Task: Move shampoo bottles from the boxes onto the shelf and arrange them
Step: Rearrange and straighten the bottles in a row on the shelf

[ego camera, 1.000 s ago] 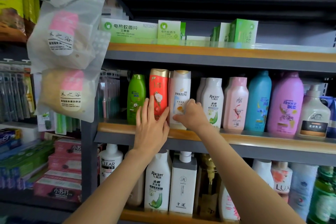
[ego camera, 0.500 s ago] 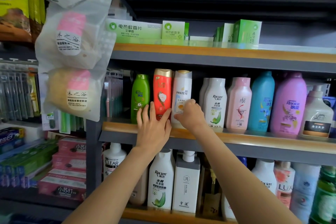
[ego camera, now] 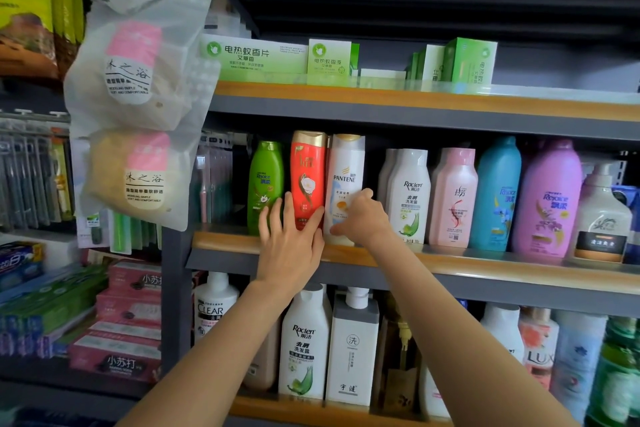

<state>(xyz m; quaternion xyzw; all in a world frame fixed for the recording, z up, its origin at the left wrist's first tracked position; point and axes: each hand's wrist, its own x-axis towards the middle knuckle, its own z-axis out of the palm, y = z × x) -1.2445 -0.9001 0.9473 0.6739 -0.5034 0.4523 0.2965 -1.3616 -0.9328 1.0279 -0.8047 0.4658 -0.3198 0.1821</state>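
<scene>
On the middle shelf [ego camera: 485, 263], a green Rejoice bottle [ego camera: 265, 180], a red bottle with a gold cap [ego camera: 308, 170] and a white Pantene bottle [ego camera: 346, 177] stand upright side by side at the left end. My left hand [ego camera: 289, 246] lies flat against the red bottle's lower front, fingers straight and spread, thumb by its right edge. My right hand [ego camera: 363, 218] grips the Pantene bottle low down, fingers curled round its right side and thumb across the front. No boxes of bottles are in view.
Right of the Pantene stand a white Raclen bottle [ego camera: 408, 194], a pink one [ego camera: 453, 198], a blue one [ego camera: 497, 194], a purple one [ego camera: 549, 198] and a pump bottle [ego camera: 602, 218]. Green cartons [ego camera: 256, 55] fill the top shelf, more bottles [ego camera: 304, 340] the lower one. Bagged sponges [ego camera: 135, 73] hang at left.
Both hands stay on the same two bottles and have slid slightly lower on them. The bottles remain upright in place; the view has shifted a little.
</scene>
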